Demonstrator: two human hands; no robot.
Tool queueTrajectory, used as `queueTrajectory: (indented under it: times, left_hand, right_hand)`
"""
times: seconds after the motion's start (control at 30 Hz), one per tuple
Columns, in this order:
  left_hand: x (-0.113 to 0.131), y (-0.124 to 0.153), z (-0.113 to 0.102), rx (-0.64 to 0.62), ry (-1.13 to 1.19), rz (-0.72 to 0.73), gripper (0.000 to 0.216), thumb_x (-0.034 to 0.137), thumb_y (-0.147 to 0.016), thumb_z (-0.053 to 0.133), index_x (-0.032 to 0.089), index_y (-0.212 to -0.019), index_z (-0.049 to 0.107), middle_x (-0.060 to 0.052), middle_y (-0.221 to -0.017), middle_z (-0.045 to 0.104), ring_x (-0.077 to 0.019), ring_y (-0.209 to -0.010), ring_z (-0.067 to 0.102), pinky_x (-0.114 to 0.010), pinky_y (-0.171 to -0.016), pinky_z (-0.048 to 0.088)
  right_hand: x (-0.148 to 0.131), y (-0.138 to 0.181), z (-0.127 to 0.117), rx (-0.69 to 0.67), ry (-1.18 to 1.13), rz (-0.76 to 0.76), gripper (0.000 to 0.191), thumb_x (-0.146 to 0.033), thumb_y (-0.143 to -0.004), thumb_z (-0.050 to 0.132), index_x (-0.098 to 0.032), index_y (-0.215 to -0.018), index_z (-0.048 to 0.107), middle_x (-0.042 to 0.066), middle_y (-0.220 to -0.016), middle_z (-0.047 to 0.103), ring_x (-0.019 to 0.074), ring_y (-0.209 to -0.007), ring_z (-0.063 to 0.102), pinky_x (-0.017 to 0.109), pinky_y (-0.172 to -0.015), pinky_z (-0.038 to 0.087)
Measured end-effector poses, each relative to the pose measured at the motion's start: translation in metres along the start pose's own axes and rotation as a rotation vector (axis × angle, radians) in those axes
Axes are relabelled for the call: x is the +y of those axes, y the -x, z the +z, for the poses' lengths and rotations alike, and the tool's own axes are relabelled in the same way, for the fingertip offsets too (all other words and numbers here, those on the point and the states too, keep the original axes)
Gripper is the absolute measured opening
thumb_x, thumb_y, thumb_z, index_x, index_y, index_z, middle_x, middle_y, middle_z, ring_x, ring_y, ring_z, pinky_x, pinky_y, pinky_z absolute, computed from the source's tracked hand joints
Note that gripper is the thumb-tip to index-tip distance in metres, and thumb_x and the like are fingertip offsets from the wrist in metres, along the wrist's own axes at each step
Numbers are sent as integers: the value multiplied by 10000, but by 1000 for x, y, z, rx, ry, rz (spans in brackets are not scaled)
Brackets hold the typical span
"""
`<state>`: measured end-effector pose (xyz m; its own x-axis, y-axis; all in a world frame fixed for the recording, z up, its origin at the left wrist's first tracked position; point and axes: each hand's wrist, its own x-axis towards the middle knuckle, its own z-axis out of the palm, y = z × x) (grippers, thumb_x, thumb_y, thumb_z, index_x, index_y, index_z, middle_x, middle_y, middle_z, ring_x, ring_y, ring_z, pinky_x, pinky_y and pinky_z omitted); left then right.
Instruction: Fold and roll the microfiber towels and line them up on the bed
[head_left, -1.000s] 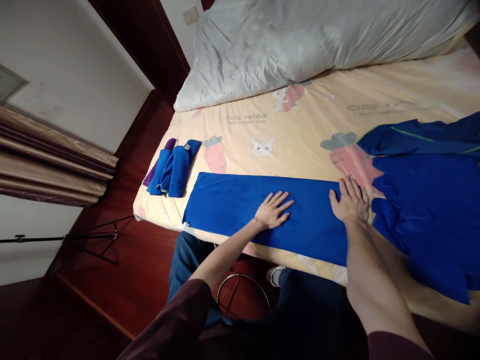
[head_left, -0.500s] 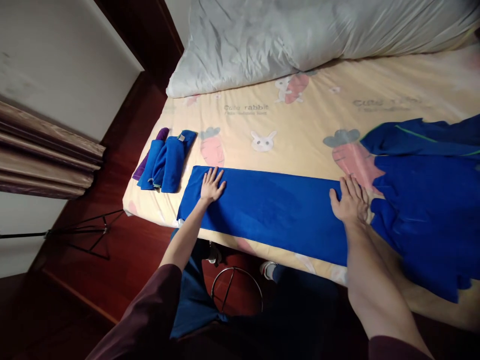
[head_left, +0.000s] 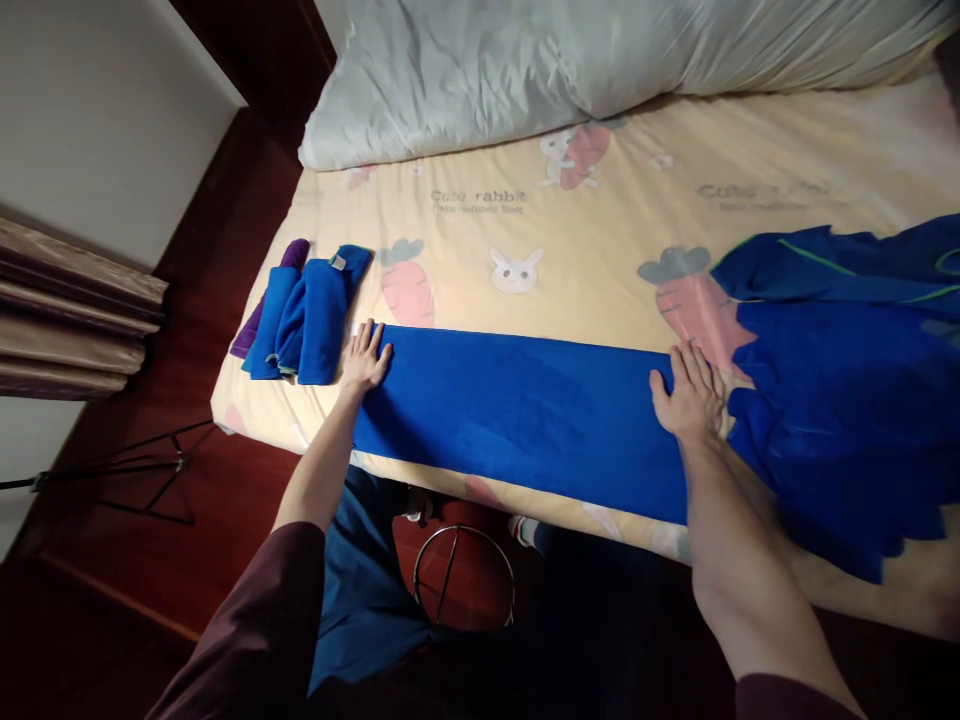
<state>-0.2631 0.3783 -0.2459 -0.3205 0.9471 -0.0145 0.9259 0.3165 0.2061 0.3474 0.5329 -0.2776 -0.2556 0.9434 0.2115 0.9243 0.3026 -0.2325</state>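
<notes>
A long blue cloth (head_left: 525,410), folded into a narrow strip, lies flat along the near edge of the bed (head_left: 600,230). My left hand (head_left: 365,358) rests flat with fingers spread on the strip's far left end. My right hand (head_left: 690,392) lies flat, fingers apart, on the strip's right end, next to a heap of loose blue cloth (head_left: 847,380). Neither hand holds anything.
A small stack of folded blue and purple cloths (head_left: 304,312) sits at the bed's left corner, just beside my left hand. A grey pillow (head_left: 562,60) lies at the back. A metal stool ring (head_left: 463,575) and dark wooden floor are below the bed edge; curtains (head_left: 67,320) hang at left.
My left hand has slid leftward along the blue strip from its middle to its left end. My right hand has stayed on the right end.
</notes>
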Motion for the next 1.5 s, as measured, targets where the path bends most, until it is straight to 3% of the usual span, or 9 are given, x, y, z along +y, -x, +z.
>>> queueTrajectory:
  times: [0.4, 0.6, 0.67, 0.77, 0.87, 0.97, 1.33, 1.43, 1.5]
  left_hand:
    - [-20, -11, 7, 54, 75, 31, 716, 546, -1030, 306, 154, -1628, 265, -110, -1713, 181, -248, -1596, 118, -472, -1284, 144]
    - [-5, 3, -16, 121, 95, 56, 725, 506, -1027, 282, 84, -1616, 276, -163, -1699, 186, -300, -1593, 120, -525, -1280, 120]
    - [-4, 25, -26, 157, 95, 147, 691, 479, -1032, 275, 101, -1610, 305, -140, -1704, 180, -300, -1595, 108, -538, -1284, 87]
    - [-17, 82, -30, 148, 103, 298, 643, 444, -1040, 287, 155, -1613, 317, -93, -1709, 188, -265, -1590, 149, -490, -1295, 106]
    - [-44, 140, -21, 91, 136, 319, 641, 433, -1036, 316, 165, -1618, 304, -111, -1690, 255, -263, -1565, 246, -472, -1289, 161]
    - [-63, 167, -10, 114, 155, 237, 627, 410, -1032, 322, 161, -1608, 331, -131, -1669, 309, -278, -1548, 292, -488, -1279, 185]
    - [-70, 163, -2, 147, 188, 207, 637, 369, -983, 370, 147, -1580, 384, -128, -1655, 347, -279, -1545, 297, -478, -1277, 189]
    - [-53, 161, -14, 139, 199, 130, 642, 385, -991, 316, 110, -1565, 397, -174, -1633, 373, -297, -1545, 295, -519, -1272, 178]
    - [-31, 170, -27, 157, 223, 56, 660, 414, -995, 315, 96, -1570, 376, -191, -1643, 344, -324, -1560, 247, -559, -1265, 170]
  right_hand:
    - [18, -2, 13, -40, 38, -7, 606, -362, -1039, 353, -132, -1600, 330, 141, -1650, 357, 253, -1552, 278, 509, -1260, 245]
    - [-16, -14, -12, -193, 90, 120, 641, -426, -1051, 285, -90, -1596, 332, 146, -1677, 287, 278, -1573, 219, 567, -1282, 158]
    - [-30, 2, -27, -111, 67, 197, 653, -427, -1059, 228, -83, -1609, 293, 156, -1687, 250, 297, -1585, 175, 602, -1275, 148]
    - [-39, 62, -42, 39, 5, 183, 635, -393, -1070, 138, -137, -1651, 162, 113, -1718, 154, 273, -1598, 118, 586, -1271, 190]
    - [-33, 134, -46, -51, 7, 45, 622, -408, -1072, 197, -205, -1658, 152, 70, -1722, 157, 254, -1591, 165, 549, -1281, 205]
    - [-25, 173, -46, -126, 56, 59, 620, -409, -1069, 240, -203, -1652, 195, 67, -1711, 210, 247, -1582, 206, 523, -1290, 200]
    - [-27, 168, -47, -137, 96, 125, 612, -375, -1065, 224, -180, -1645, 219, 45, -1722, 174, 207, -1592, 154, 469, -1301, 159]
    - [-39, 163, -53, -141, 95, 174, 623, -405, -1056, 214, -155, -1621, 298, 71, -1710, 213, 242, -1593, 151, 516, -1292, 148]
    - [-62, 170, -63, -93, 96, 229, 642, -428, -1050, 210, -126, -1599, 346, 107, -1704, 220, 288, -1595, 128, 582, -1275, 126]
